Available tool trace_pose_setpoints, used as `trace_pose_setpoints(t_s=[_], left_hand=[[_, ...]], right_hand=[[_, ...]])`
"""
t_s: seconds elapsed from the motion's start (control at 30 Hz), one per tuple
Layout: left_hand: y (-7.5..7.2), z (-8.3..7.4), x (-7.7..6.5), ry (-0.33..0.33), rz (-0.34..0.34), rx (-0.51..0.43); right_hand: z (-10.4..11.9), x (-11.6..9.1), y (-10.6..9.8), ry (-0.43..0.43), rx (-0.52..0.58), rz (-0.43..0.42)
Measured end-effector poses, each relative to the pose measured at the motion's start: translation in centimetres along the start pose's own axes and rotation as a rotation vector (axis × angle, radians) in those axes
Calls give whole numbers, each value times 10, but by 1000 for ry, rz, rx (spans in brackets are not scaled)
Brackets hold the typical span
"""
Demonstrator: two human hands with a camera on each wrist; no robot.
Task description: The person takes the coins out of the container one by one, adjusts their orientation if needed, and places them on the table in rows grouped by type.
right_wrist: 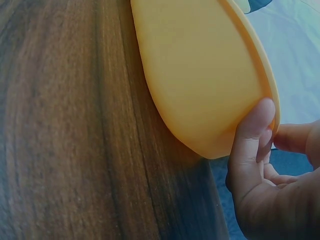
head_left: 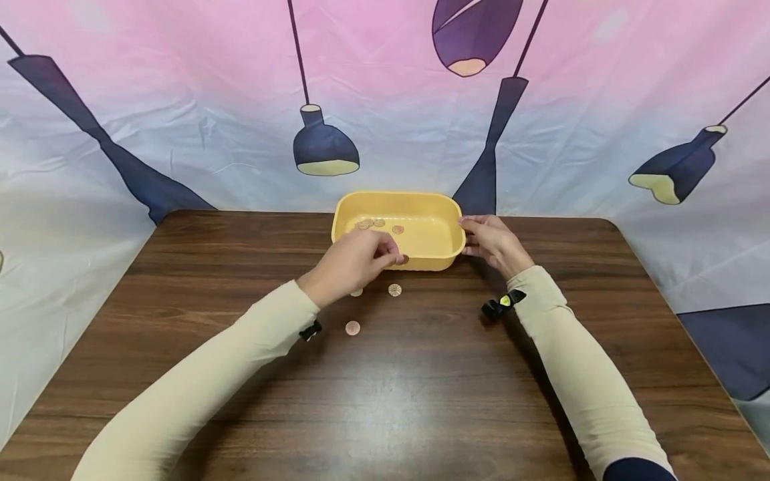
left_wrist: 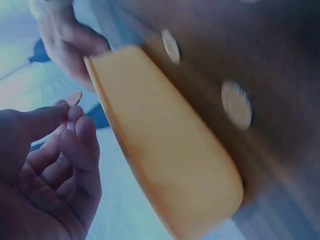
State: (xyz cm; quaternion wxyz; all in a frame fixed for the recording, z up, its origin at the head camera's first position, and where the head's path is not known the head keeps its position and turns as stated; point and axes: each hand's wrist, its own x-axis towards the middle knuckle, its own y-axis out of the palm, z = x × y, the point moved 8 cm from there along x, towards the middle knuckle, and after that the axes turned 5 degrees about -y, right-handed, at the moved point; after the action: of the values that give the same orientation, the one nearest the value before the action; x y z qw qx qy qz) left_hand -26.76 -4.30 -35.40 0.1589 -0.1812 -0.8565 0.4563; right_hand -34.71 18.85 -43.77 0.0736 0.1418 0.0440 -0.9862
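In the head view, the left hand [head_left: 356, 260] covers part of the yellow tub [head_left: 434, 263] and of one coin [head_left: 357, 293]; markings on the coins inside [head_left: 398, 229] are illegibly small. Two coins [left_wrist: 237, 105] blur in the left wrist view; the right wrist view crops the tub.

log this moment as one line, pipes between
left hand: pinches coin near yellow container | right hand: grips container | container coins: lying inside | table coins: in front

Your tub [head_left: 424, 235] looked like smooth, softly glossy plastic, the coins [head_left: 394, 290] like shiny, textured metal. Your table [head_left: 421, 407] showed glossy wood grain, your sleeves [head_left: 210, 367] matt cloth, the backdrop [head_left: 210, 127] creased cloth.
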Motion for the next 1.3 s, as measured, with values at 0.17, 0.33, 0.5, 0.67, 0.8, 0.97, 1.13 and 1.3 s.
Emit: trace_pose_setpoints(t_s=[0.17,0.33,0.5,0.67,0.8,0.97,1.13,1.3], left_hand=[[18,4,-28,-41,77,-22],[38,18,-44,-179,173,-19],[54,25,-50,-215,214,76],[62,27,-53,-228,229,179],[64,27,-52,-224,227,217],[64,26,-48,-225,232,214],[65,28,-47,-247,241,216],[65,29,-47,-260,244,211]], right_hand=[[-2,0,1,12,6,6],[1,0,2,-3,8,7],[1,-1,3,-10,2,6],[0,0,3,-8,7,11],[0,0,1,-12,11,4],[1,0,-1,-22,25,2],[0,0,1,-22,23,10],[0,-1,1,-17,15,7]])
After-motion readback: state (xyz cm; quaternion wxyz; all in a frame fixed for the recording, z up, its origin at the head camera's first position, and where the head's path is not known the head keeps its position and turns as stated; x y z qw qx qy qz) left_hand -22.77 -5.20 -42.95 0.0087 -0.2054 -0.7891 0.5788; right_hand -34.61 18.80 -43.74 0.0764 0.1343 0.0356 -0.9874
